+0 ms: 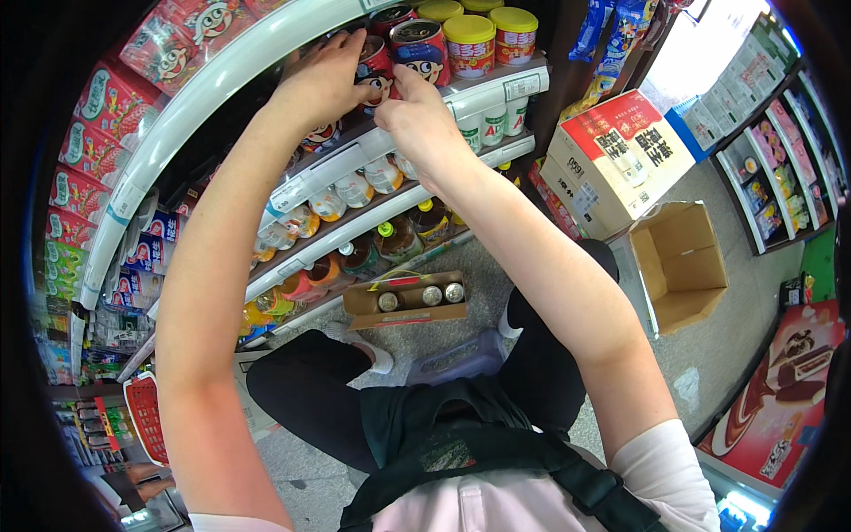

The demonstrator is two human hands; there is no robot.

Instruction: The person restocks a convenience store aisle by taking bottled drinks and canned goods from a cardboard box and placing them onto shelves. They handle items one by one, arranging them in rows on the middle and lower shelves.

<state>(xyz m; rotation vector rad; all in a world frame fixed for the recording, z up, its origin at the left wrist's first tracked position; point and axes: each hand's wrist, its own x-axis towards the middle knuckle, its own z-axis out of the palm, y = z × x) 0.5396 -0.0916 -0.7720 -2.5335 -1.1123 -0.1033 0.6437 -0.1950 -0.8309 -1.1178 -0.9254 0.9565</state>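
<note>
Up on the shelf, my left hand reaches over red cans with a cartoon face. Its thumb lies across the front of one red can, and its fingers rest along that can's left side and top. Whether it grips the can is hard to see. My right hand is just below, its index finger stretched up against a second red can and its other fingers curled. More cans stand behind, partly hidden by my hands. On the floor between my feet, a low cardboard carton holds three upright cans.
Yellow-lidded tins stand right of the cans. Lower shelves hold white bottles and capped drink bottles. A purple plastic stool is beneath me. Right are a stacked carton and an open cardboard box; left, a red basket.
</note>
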